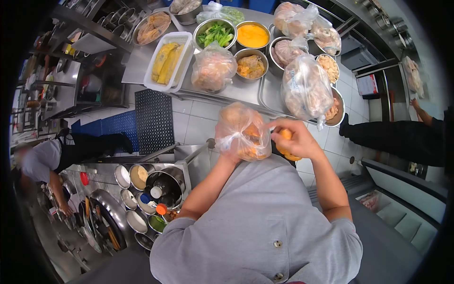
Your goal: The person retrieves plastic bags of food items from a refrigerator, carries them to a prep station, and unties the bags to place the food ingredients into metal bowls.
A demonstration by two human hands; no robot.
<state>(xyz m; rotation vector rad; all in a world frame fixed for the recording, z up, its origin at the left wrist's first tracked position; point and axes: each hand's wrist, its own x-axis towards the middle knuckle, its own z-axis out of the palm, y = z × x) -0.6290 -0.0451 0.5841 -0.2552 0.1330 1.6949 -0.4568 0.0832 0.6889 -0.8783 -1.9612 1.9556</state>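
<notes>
Both hands are at the centre of the view: the left hand (pixel 231 157) supports the knotted clear plastic bag (pixel 242 132) from below, its fingers mostly hidden, so their exact grip cannot be told, while the right hand (pixel 301 137) is curled around an orange lump (pixel 287 144), with a finger reaching to the bag's right side. That bag, filled with orange-brown food, sits in front of the grey shirt (pixel 236 213). Largest around them is the steel table (pixel 134 66), stretching across 12 o'clock. A person in black trousers (pixel 392 137) stands at 3 o'clock, and a co-worker in a dark apron (pixel 45 158) bends at 9 o'clock. Toward 10 o'clock lies a black perforated floor mat (pixel 153 116); at 8 o'clock are a large wok (pixel 111 208) and, nearer, a steel pot (pixel 178 177) holding bottles. On the table, a big bag of pale meat (pixel 305 90) rests at 2 o'clock, a white basket of yellow pieces (pixel 184 54) at 11, and a smaller bag of pinkish meat (pixel 213 69) just short of 12. Close to 12 o'clock stand a bowl of chopped greens (pixel 216 35), a bowl of yellow-orange liquid (pixel 253 35) and the smallest, a bowl of marinated meat (pixel 250 66).
</notes>
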